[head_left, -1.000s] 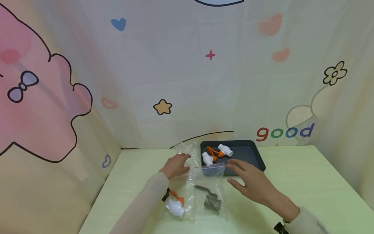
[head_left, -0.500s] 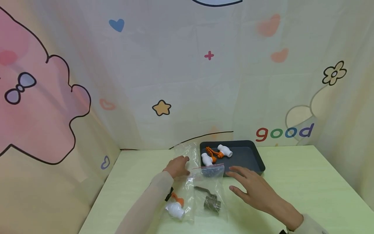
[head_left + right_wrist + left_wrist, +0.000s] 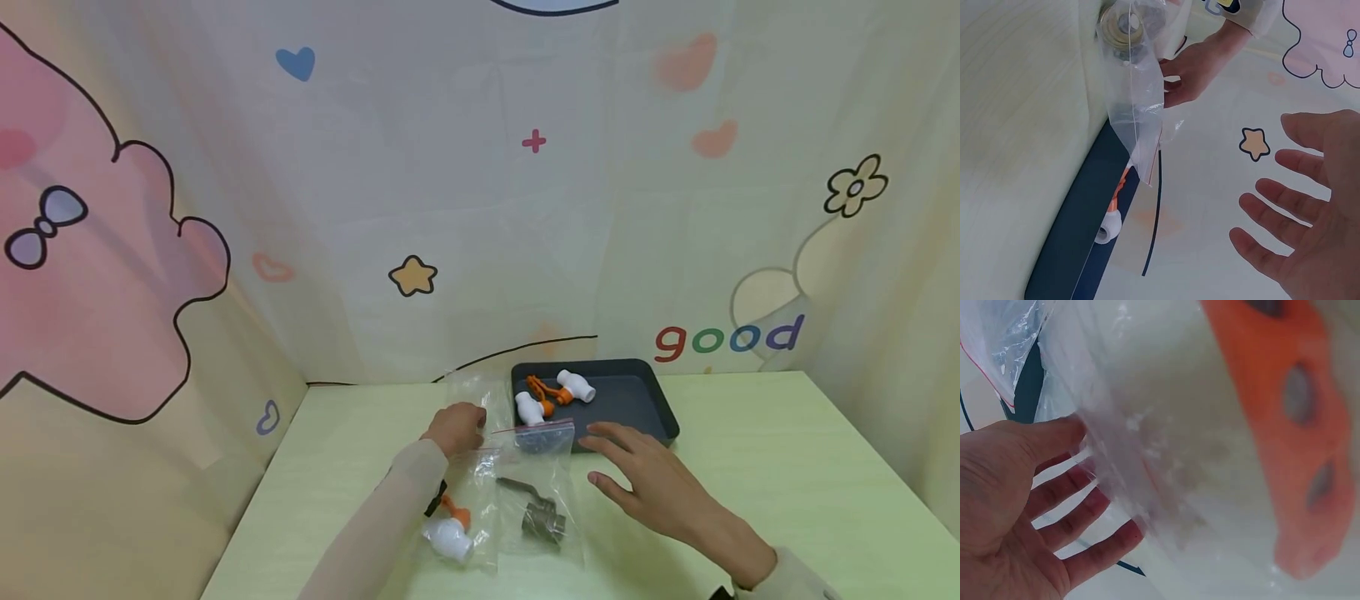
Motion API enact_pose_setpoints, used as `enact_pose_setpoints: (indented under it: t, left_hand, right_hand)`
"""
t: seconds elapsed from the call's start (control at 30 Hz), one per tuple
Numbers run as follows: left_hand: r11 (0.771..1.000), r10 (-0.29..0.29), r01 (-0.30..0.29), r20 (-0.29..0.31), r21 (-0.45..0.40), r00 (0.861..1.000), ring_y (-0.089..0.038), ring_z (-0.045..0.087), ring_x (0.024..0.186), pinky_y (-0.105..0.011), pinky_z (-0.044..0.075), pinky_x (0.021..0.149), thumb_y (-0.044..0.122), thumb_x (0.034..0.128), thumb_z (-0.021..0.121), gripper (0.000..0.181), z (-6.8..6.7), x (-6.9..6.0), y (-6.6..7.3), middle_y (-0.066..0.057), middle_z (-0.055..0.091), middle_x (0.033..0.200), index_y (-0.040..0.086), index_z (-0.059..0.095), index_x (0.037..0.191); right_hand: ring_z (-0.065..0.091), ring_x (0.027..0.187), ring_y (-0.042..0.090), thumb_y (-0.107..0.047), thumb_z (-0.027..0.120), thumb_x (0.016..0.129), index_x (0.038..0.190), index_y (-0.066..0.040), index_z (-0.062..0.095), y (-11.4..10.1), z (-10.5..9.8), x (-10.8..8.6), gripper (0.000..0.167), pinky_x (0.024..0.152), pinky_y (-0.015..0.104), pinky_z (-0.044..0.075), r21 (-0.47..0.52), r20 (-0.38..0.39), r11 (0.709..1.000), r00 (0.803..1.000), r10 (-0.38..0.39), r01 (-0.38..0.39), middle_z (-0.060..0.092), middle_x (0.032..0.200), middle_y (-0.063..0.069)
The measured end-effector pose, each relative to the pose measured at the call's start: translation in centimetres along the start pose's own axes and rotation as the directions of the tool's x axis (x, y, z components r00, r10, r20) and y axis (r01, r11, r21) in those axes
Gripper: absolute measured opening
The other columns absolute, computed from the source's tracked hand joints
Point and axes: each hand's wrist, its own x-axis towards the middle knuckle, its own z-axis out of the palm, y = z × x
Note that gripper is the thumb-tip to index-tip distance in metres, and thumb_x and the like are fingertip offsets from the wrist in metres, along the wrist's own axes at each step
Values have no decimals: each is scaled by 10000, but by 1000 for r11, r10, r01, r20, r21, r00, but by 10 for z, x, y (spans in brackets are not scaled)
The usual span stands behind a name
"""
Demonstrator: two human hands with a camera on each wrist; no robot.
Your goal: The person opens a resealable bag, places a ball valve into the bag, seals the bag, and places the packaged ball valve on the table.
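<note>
My left hand [image 3: 456,428] is at the top edge of a clear zip bag [image 3: 483,500] holding a white ball valve [image 3: 448,538] with an orange handle [image 3: 1300,425]. In the left wrist view, my thumb and fingers pinch the bag's edge; part of the grip is hidden by film. Beside it lies another zip bag [image 3: 551,467] with a grey metal ball valve [image 3: 542,518], its top overlapping the dark tray [image 3: 637,408]. To the right of that bag, my right hand [image 3: 652,483] hovers with fingers spread, holding nothing.
Two white valves with orange handles lie in the tray's left part, one of them a white valve [image 3: 576,386] near the back rim. Another clear plastic bag [image 3: 480,392] lies left of the tray. A printed curtain [image 3: 480,192] hangs behind the table [image 3: 765,467].
My left hand has come slightly nearer to the bag's top edge, and its fingers have curled in. The right hand stays almost where it was. The bags and tray have not visibly moved.
</note>
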Motion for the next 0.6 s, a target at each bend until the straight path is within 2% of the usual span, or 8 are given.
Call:
enact_pose_setpoints:
  t: [0.03,0.17,0.3,0.4,0.6]
  left_hand:
    - [1000,7,-7,-9,0,1000,-158,542,726,-344,454,633,132,867,688,53,0,0,0,5,630,824,137,638,850]
    - [1000,22,-22,-62,-6,998,-140,472,640,-307,395,577,111,908,648,170,-1,2,-1,24,579,728,149,592,752]
    - [1000,25,-25,-110,3,994,-154,568,678,-336,466,599,147,914,672,113,-10,2,-2,24,649,792,159,642,805]
    - [1000,13,-16,-127,-23,992,-170,621,745,-359,507,643,169,917,680,57,-19,2,-2,13,683,858,156,673,863]
    - [994,7,-31,-209,-108,978,-153,605,760,-348,526,678,140,926,668,42,-40,-2,-4,-9,680,870,136,694,895]
  right_hand:
    - [607,1183,286,-287,737,878,1286,-188,629,0,0,1,433,907,527,527,2,1,1000,1000,0,0,598,1338,67]
    - [606,1181,284,-271,739,877,1289,-193,624,0,-2,3,435,908,524,525,4,-7,1000,1000,-6,6,599,1337,65]
    - [613,1169,280,-261,751,866,1281,-192,627,1,-4,4,439,896,514,529,-9,-33,1000,999,-21,20,605,1326,65]
    - [616,1162,283,-255,755,862,1277,-191,627,1,-5,5,439,888,511,530,-15,-49,999,998,-32,31,608,1318,67]
    - [620,1153,285,-262,744,871,1282,-175,628,1,-8,9,436,885,507,533,-21,-60,999,997,-38,37,609,1317,75]
